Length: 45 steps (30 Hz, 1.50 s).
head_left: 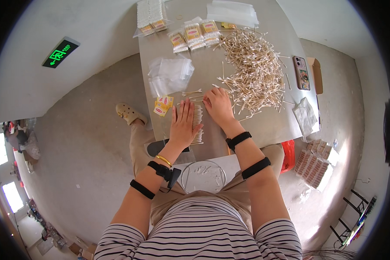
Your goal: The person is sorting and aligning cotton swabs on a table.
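Note:
My left hand (183, 123) lies flat, fingers together, on the grey table (264, 125) beside a neat row of wooden cotton swabs (197, 123) lined up under its edge. My right hand (219, 106) rests just right of that row, fingers curled down at the near edge of a large loose pile of cotton swabs (253, 71). A few stray swabs (191, 92) lie just beyond my left fingertips. Whether the right fingers pinch any swabs is hidden.
Empty clear bags (169, 74) and small yellow packets (162, 105) lie left of my hands. Filled swab packs (195, 34) sit at the far edge, with more packs (313, 162) on the floor at right. A phone (301, 73) and crumpled plastic (305, 115) lie right.

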### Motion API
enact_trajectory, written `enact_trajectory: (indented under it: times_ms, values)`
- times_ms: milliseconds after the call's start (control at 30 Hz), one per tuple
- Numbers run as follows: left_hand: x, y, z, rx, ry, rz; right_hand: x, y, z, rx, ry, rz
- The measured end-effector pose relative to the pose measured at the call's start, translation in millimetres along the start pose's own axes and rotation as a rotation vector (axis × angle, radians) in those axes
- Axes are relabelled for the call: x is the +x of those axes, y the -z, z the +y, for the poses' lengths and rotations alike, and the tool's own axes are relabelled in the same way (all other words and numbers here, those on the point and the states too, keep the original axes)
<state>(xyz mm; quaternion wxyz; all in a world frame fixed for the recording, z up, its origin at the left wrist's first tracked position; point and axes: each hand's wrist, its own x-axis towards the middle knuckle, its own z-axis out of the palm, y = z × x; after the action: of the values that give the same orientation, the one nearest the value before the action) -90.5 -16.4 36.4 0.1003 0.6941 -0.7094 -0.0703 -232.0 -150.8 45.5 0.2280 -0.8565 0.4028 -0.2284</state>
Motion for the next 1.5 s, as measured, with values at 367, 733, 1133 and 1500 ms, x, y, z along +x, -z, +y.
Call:
enact_trajectory:
  times_ms: [367,733,1133,1500]
  values:
    - [4.0,-2.7,2.5,0.045,0.002,-0.015,3.0,1.1,5.2,-0.015,-0.009,-0.019]
    - [11.0,-1.9,3.5,0.011,0.021,-0.005,2.4,5.6,2.9,0.033,-0.02,0.0]
    - [0.3,2.3,6.7,0.005,-0.01,-0.041,-39.6,-13.2,3.8,0.041,-0.098,0.153]
    - [25.4,-0.6,1.2,0.038,0.018,0.014,-39.6,-17.8,0.7,-0.05,-0.077,0.191]
